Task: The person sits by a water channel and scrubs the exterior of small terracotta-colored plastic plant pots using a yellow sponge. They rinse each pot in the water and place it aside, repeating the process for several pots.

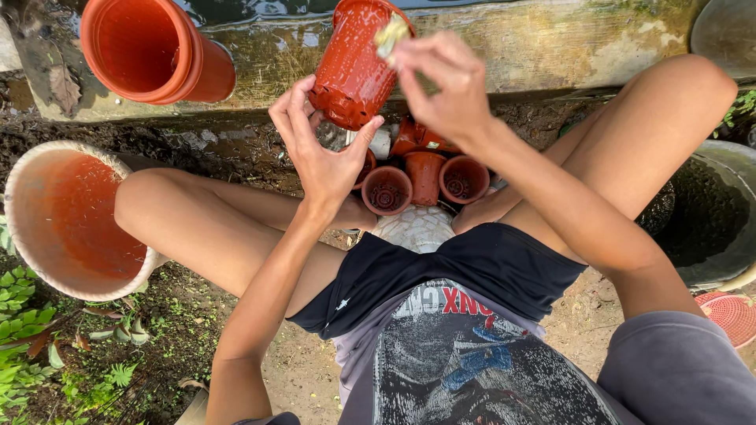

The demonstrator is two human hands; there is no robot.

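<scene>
A large terracotta-coloured basin [67, 216] is set on the ground at far left, and a wide orange pot [146, 47] is laid on its side on the concrete ledge [551, 47]. The left hand [319, 149] is spread wide, its fingertips pressed against a small red plastic pot [350, 67], which is tilted mouth-up, apparently for scrubbing. Smaller pots [421, 181] are clustered below between the knees. The right hand [445, 83] is pinched shut on a pale scrubbing pad [391, 35] at the pot's rim.
</scene>
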